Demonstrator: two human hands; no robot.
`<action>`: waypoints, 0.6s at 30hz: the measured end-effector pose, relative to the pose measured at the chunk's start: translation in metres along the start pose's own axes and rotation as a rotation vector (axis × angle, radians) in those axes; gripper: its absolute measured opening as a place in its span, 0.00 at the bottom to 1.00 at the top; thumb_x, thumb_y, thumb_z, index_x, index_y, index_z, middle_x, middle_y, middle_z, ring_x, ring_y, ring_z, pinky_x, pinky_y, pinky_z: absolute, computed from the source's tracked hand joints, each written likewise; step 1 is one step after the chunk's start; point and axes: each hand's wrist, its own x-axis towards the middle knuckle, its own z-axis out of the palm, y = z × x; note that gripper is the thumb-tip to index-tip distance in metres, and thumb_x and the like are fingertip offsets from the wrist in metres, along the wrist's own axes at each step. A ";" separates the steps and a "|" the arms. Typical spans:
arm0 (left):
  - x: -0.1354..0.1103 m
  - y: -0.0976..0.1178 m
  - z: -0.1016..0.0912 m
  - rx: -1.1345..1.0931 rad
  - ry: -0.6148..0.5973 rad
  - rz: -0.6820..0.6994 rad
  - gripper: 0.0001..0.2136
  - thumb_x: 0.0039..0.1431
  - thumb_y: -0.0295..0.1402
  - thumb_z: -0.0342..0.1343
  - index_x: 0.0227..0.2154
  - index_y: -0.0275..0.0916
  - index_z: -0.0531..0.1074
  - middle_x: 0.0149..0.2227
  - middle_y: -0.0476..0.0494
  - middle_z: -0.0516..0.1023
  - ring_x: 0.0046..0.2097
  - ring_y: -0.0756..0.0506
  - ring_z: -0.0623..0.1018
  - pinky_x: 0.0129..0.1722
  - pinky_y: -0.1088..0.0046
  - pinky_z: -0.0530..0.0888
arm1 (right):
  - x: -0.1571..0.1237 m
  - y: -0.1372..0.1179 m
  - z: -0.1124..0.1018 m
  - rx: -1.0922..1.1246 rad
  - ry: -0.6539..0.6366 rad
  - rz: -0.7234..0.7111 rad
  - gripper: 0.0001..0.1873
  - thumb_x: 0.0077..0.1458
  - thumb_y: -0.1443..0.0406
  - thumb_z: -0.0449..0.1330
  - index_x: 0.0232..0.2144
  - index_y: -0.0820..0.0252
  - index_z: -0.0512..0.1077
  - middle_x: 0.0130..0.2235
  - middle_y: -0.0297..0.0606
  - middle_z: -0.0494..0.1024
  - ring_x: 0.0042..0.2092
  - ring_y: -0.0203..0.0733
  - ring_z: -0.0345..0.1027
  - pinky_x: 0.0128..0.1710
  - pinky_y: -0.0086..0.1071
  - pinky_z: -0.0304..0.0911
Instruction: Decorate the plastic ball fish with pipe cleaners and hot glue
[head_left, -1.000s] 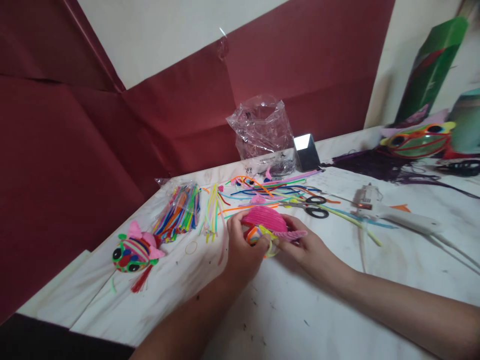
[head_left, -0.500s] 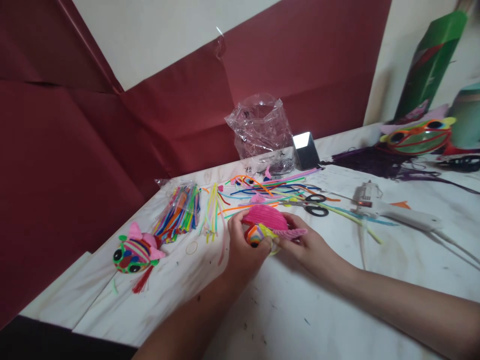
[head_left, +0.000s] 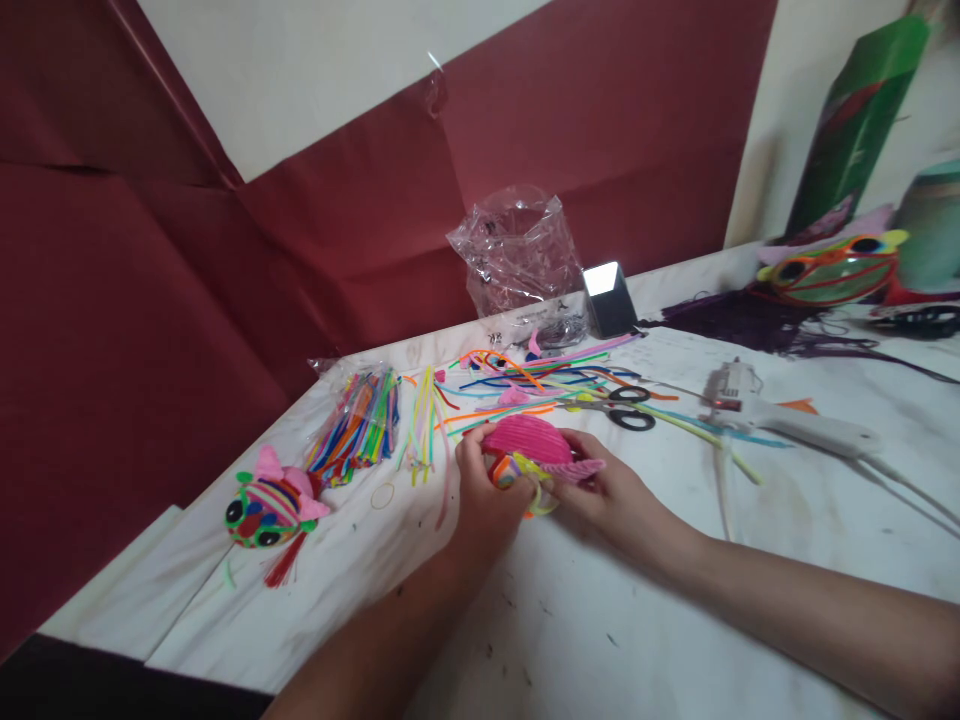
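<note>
Between both hands is a pink pipe-cleaner fish [head_left: 527,440] with a ridged magenta back, a pink fin on its right and yellow, orange and blue trim at the front. My left hand [head_left: 491,500] is closed round its left side, thumb over the front trim. My right hand [head_left: 596,480] grips the right side by the fin, fingers partly behind it. The fish's underside is hidden. Just beyond lie scissors [head_left: 630,408] with black handles and loose pipe cleaners [head_left: 517,378] in many colours.
A finished colourful fish [head_left: 266,510] sits at the left beside a bundle of pipe cleaners [head_left: 360,425]. A white glue gun [head_left: 787,425] with its cord lies at the right. Behind stand a clear plastic bag [head_left: 517,255], a dark box [head_left: 609,300] and another fish craft [head_left: 832,270].
The fish has tipped slightly in my hands, so its front trim faces lower and an orange edge shows underneath. Both hands keep hold; the view shifts a little.
</note>
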 end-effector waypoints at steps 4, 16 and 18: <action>0.001 -0.005 0.001 -0.009 0.000 -0.018 0.28 0.37 0.23 0.58 0.47 0.42 0.66 0.45 0.44 0.70 0.47 0.43 0.73 0.48 0.65 0.72 | -0.001 0.002 0.001 -0.010 0.001 -0.008 0.27 0.46 0.57 0.62 0.48 0.58 0.64 0.47 0.45 0.77 0.46 0.49 0.73 0.45 0.42 0.70; 0.001 -0.002 -0.001 0.054 -0.051 -0.002 0.29 0.37 0.26 0.60 0.48 0.41 0.67 0.50 0.41 0.67 0.51 0.40 0.71 0.52 0.60 0.70 | 0.003 0.008 -0.002 -0.039 -0.018 0.017 0.27 0.47 0.56 0.62 0.48 0.59 0.64 0.45 0.44 0.78 0.44 0.49 0.74 0.44 0.42 0.70; 0.001 -0.002 -0.001 0.064 -0.064 0.005 0.30 0.37 0.26 0.60 0.49 0.42 0.66 0.50 0.40 0.67 0.51 0.40 0.71 0.52 0.59 0.70 | 0.004 0.008 -0.004 -0.051 -0.017 0.009 0.25 0.47 0.56 0.62 0.47 0.57 0.64 0.44 0.42 0.79 0.43 0.48 0.74 0.43 0.42 0.70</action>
